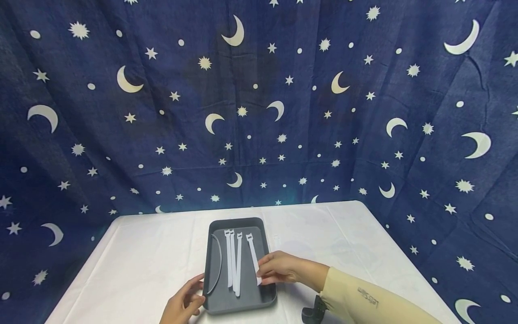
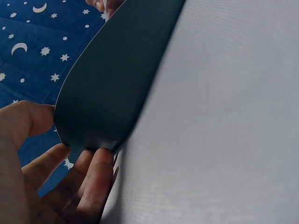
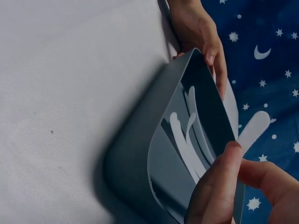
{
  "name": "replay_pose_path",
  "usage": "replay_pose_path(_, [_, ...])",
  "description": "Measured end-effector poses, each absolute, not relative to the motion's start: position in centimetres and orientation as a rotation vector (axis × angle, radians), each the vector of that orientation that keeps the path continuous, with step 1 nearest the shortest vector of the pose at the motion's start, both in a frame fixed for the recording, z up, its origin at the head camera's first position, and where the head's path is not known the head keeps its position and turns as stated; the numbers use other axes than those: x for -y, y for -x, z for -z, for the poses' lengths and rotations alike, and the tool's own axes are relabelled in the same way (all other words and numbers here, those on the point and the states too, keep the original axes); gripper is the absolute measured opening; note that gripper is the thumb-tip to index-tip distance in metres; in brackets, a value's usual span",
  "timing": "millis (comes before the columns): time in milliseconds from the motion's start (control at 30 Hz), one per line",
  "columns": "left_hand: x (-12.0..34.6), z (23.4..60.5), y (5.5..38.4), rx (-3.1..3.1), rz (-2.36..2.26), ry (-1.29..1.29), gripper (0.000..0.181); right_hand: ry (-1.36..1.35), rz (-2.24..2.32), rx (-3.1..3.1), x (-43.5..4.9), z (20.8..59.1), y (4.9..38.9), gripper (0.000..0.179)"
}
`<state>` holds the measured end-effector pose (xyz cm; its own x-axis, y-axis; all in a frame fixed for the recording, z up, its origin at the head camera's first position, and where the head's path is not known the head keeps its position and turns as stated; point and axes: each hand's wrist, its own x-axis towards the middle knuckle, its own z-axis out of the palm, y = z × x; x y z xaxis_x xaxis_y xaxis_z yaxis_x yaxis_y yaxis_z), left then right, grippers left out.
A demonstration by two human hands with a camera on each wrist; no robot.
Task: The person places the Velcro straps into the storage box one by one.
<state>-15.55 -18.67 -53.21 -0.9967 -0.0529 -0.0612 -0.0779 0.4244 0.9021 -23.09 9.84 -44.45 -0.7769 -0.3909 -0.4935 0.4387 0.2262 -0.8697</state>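
Note:
A dark grey rectangular tray (image 1: 220,302) stands on the white-covered table. My left hand (image 1: 184,300) holds its near-left corner; the left wrist view has the thumb at the rim and fingertips against the outer wall. With thumb and fingers, my right hand (image 1: 279,267) pinches the lower end of a white hook-and-loop cable strap (image 1: 252,247) at the tray's right side. That strap's rounded tip (image 3: 256,129) sticks out past the fingers in the right wrist view. Several more white cable straps (image 1: 238,265) lie lengthwise in the tray's middle. Along the left wall curves a thin grey strip (image 1: 220,258).
White cloth covers the table (image 1: 154,252) on both sides of the tray. A dark blue curtain (image 1: 259,112) with moons and stars hangs behind and at the sides. Beneath the right forearm there is a black device (image 1: 313,312), apparently strapped to the wrist.

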Motion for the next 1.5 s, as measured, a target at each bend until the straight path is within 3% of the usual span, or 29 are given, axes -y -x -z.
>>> replay_pose_path(1500, [18.6,52.9,15.6,-2.613,-1.672,0.134,0.062,-0.031,1.649,-1.919,-5.9,46.4,23.7,0.035])
